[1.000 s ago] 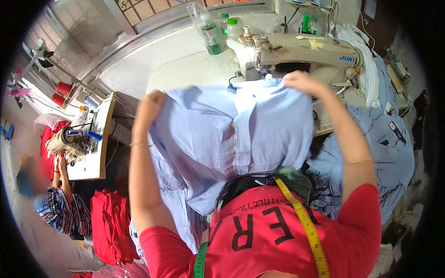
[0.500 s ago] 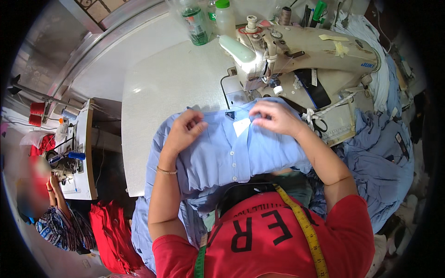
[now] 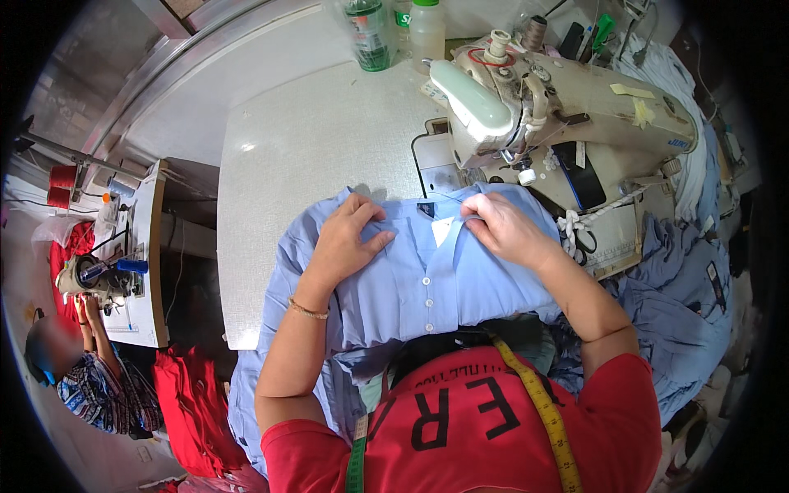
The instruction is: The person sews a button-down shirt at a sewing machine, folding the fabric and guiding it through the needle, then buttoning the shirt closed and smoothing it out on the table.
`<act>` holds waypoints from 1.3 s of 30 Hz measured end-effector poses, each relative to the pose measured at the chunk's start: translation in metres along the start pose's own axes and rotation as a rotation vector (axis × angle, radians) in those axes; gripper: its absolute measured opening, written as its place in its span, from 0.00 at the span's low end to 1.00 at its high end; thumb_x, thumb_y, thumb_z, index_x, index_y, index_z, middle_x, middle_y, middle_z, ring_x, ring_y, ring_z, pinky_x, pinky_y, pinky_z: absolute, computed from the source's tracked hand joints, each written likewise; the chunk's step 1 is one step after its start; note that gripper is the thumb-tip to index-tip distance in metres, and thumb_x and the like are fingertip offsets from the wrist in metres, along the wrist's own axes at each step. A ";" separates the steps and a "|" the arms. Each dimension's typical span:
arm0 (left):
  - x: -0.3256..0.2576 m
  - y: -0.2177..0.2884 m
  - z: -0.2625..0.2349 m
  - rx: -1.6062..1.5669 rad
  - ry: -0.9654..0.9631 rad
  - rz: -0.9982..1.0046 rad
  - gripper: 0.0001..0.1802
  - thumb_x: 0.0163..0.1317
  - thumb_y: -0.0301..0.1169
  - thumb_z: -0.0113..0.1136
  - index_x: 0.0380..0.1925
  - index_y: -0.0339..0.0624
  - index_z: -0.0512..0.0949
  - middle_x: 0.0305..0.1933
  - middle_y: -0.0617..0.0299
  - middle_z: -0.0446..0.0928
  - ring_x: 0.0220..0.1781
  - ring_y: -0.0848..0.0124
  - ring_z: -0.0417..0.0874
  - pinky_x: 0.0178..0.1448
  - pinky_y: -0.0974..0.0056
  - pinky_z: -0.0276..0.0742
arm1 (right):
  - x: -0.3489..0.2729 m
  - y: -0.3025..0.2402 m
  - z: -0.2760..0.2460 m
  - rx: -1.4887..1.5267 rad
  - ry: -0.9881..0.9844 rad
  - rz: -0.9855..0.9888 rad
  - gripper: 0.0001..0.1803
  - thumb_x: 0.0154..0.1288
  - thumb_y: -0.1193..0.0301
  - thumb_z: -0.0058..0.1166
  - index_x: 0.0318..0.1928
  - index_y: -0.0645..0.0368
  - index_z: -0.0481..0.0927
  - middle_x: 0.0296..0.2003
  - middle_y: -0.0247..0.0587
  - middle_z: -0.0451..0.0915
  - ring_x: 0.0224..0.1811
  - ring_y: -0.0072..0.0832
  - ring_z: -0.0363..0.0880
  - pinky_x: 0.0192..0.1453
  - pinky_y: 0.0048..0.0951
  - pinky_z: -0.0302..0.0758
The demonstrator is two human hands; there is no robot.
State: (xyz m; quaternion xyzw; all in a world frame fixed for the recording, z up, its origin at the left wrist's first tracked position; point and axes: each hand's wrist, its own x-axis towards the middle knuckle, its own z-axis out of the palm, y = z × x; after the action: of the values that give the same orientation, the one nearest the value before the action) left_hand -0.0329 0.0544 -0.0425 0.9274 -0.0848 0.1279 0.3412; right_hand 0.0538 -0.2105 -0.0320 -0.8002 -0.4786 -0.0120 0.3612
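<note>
A light blue shirt with a buttoned front placket lies on the table's near edge and over my lap. Its neck opening faces the sewing machine, with a dark label inside and a white tag beside the placket. My left hand is closed on the fabric left of the neckline, fingers curled and thumb lying on the cloth. On the other side, my right hand pinches the neckline edge by the placket top between thumb and forefinger. A thin line, perhaps a thread, runs near those fingertips.
The sewing machine stands beyond my right hand, with a phone and scissors by its base. Bottles stand at the back. Blue garments are heaped at right. Another person works at a machine on the left.
My right fingers have closed on the neckline edge near the placket. My left hand has settled lower onto the fabric. The whole view has shifted slightly.
</note>
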 end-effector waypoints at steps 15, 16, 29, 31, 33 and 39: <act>0.004 0.002 0.004 -0.003 0.047 0.030 0.12 0.50 0.28 0.67 0.34 0.39 0.77 0.39 0.58 0.75 0.41 0.59 0.78 0.45 0.61 0.74 | 0.020 0.008 0.019 -0.011 -0.085 -0.026 0.06 0.57 0.69 0.59 0.33 0.57 0.79 0.37 0.36 0.76 0.41 0.36 0.74 0.47 0.37 0.69; 0.004 0.002 0.004 0.010 0.055 0.062 0.12 0.50 0.27 0.67 0.34 0.39 0.77 0.39 0.58 0.75 0.41 0.59 0.78 0.45 0.62 0.75 | 0.020 0.008 0.021 -0.035 -0.073 -0.032 0.06 0.57 0.69 0.59 0.33 0.57 0.79 0.36 0.36 0.76 0.41 0.36 0.75 0.47 0.36 0.69; 0.022 0.000 0.027 0.065 0.099 0.089 0.04 0.56 0.26 0.61 0.29 0.37 0.77 0.36 0.56 0.76 0.40 0.59 0.77 0.48 0.59 0.71 | 0.020 0.006 0.026 -0.084 -0.001 -0.056 0.05 0.56 0.71 0.60 0.31 0.56 0.78 0.35 0.35 0.75 0.40 0.36 0.74 0.46 0.35 0.68; 0.023 -0.009 0.033 0.028 0.107 0.111 0.04 0.59 0.25 0.59 0.31 0.36 0.76 0.36 0.58 0.76 0.39 0.64 0.77 0.47 0.62 0.72 | 0.020 0.007 0.026 -0.085 0.006 -0.063 0.05 0.55 0.71 0.60 0.31 0.56 0.78 0.35 0.35 0.75 0.40 0.36 0.74 0.46 0.35 0.68; 0.026 -0.015 0.033 -0.249 0.180 -0.022 0.03 0.62 0.24 0.56 0.34 0.36 0.74 0.35 0.61 0.75 0.39 0.69 0.76 0.45 0.66 0.72 | 0.019 0.008 0.026 -0.092 0.004 -0.060 0.05 0.55 0.71 0.61 0.31 0.56 0.78 0.35 0.35 0.75 0.40 0.35 0.74 0.46 0.35 0.68; 0.028 -0.027 0.014 -0.355 0.264 -0.303 0.02 0.65 0.22 0.50 0.38 0.36 0.71 0.33 0.58 0.73 0.36 0.68 0.74 0.42 0.67 0.72 | 0.019 0.008 0.026 -0.079 -0.001 -0.056 0.05 0.55 0.71 0.60 0.31 0.56 0.78 0.35 0.34 0.75 0.40 0.35 0.74 0.46 0.35 0.68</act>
State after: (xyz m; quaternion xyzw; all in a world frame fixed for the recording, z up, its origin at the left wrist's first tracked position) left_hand 0.0031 0.0631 -0.0608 0.8304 0.0791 0.1784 0.5219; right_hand 0.0616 -0.1828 -0.0489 -0.8002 -0.5001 -0.0403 0.3287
